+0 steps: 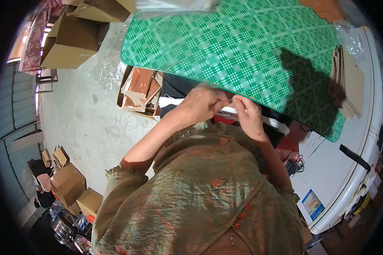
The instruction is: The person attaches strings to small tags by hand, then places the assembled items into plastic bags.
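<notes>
Close together at the near edge of the green checked tabletop point(225, 46), my two hands meet above my lap. My left hand point(203, 102) is closed, its thumb and fingers pinched toward the right. Facing it, my right hand point(247, 115) is closed too, with thumb and forefinger pressed together. Whatever lies between the fingertips is too small to make out. Across my lap, beneath the hands, runs a bundle of white strings point(277, 125); its other end point(169, 101) shows left of my left wrist.
An open box of brown wrapped pieces point(141, 87) stands under the table's left side. Clear plastic sleeves point(174, 6) lie at the far edge. Brown card sheets point(349, 80) rest at the right, by a white surface point(327, 170). Cardboard boxes point(70, 42) stand on the floor.
</notes>
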`<state>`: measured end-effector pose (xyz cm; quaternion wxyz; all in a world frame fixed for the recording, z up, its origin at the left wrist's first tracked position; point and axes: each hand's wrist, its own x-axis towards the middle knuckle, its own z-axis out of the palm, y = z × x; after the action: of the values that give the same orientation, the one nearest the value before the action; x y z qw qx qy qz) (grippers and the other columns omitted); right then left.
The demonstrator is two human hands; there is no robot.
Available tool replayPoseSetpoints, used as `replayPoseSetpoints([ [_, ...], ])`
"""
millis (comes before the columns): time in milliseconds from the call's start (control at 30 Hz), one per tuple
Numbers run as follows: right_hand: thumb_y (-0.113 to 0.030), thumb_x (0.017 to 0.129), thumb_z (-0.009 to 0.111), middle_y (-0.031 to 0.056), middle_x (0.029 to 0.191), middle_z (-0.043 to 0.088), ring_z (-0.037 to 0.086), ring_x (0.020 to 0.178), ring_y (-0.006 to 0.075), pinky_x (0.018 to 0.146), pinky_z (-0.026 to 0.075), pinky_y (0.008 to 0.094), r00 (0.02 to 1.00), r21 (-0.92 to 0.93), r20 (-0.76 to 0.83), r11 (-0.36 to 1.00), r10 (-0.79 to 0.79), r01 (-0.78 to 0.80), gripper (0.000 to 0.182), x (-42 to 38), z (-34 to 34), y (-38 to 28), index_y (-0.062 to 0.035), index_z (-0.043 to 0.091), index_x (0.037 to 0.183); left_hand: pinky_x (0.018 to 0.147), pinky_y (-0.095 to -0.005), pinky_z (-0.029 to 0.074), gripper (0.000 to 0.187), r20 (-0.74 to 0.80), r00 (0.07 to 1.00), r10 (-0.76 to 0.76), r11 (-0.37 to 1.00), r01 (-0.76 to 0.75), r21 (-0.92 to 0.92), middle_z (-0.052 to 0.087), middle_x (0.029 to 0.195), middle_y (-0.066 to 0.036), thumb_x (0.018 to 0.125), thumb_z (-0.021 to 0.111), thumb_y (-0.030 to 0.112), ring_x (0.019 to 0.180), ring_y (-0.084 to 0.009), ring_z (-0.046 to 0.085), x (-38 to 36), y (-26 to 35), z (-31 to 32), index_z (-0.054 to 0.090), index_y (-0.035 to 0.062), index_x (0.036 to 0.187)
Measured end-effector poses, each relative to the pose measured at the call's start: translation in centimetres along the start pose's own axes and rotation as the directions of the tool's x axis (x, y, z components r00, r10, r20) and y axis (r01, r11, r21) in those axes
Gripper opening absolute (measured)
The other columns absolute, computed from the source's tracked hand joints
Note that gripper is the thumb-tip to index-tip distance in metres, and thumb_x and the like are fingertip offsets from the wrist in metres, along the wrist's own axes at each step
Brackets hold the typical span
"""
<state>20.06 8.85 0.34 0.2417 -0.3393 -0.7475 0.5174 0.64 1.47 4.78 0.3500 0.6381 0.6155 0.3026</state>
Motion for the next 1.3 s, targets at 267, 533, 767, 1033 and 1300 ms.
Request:
replayPoseSetpoints([
  [267, -0.006, 0.100, 0.050, 0.0085, 0.092, 0.063, 0.060, 0.082, 0.0130, 0.073, 0.048, 0.0272, 0.987, 0.112, 0.116, 0.989, -0.110, 0.097, 0.013, -1.3, -2.2, -8.2, 0.0022, 0.058, 0.107, 0.073, -0.0372, 0.053, 0.014, 0.089, 0.984, 0.155, 0.987, -0.151, -0.047, 0.070, 0.088, -0.010, 0.082, 0.074, 0.009, 0.083, -0.0298, 0.066, -1.3, 7.4, -4.8, 0.070, 0.0019, 0.094],
  [533, -0.012, 0.102, 0.045, 0.0128, 0.123, 0.056, 0.055, 0.113, 0.0186, 0.099, 0.043, 0.0354, 0.988, 0.646, -0.141, 0.750, -0.064, 0.140, 0.024, 0.2, -4.9, -12.9, 0.0015, 0.050, 0.121, 0.074, -0.0307, 0.055, 0.015, -0.053, 0.922, 0.382, 0.836, -0.370, -0.406, 0.073, 0.094, -0.010, 0.089, 0.070, 0.007, 0.085, -0.0195, 0.069, 3.7, 13.9, -8.8, 0.072, 0.0011, 0.102],
  [767, -0.016, 0.103, 0.043, 0.0067, 0.067, 0.058, 0.050, 0.057, 0.0099, 0.055, 0.040, 0.0239, 0.987, 0.563, 0.122, 0.812, 0.105, -0.156, 0.023, 0.1, -7.1, -15.9, 0.0014, 0.059, 0.101, 0.069, -0.0318, 0.054, 0.033, -0.395, 0.652, 0.647, 0.761, -0.522, 0.384, 0.069, 0.092, -0.013, 0.085, 0.064, -0.002, 0.079, -0.0223, 0.067, 8.0, 12.2, -12.6, 0.068, 0.0030, 0.118],
  [1033, -0.003, 0.093, 0.057, -0.0002, 0.083, 0.064, 0.051, 0.067, 0.0038, 0.058, 0.040, 0.0234, 0.965, 0.086, -0.215, 0.981, -0.151, 0.172, 0.009, 2.0, -12.7, -15.8, -0.0010, 0.065, 0.092, 0.051, -0.0349, 0.043, 0.014, 0.014, 0.800, 0.600, 0.800, -0.600, 0.003, 0.060, 0.066, -0.007, 0.084, 0.076, 0.017, 0.061, -0.0193, 0.060, 3.2, 10.7, -7.8, 0.078, 0.0089, 0.095],
  [1300, -0.004, 0.088, 0.064, 0.0087, 0.077, 0.060, 0.060, 0.069, 0.0203, 0.064, 0.047, 0.0334, 0.869, 0.158, 0.318, 0.925, -0.379, 0.345, 0.004, -0.5, -6.7, -18.1, -0.0032, 0.066, 0.091, 0.066, -0.0313, 0.046, 0.023, -0.315, 0.736, 0.600, 0.785, -0.616, 0.056, 0.069, 0.075, -0.003, 0.074, 0.082, 0.017, 0.073, -0.0171, 0.064, 4.1, 10.5, -9.5, 0.078, 0.0072, 0.094],
])
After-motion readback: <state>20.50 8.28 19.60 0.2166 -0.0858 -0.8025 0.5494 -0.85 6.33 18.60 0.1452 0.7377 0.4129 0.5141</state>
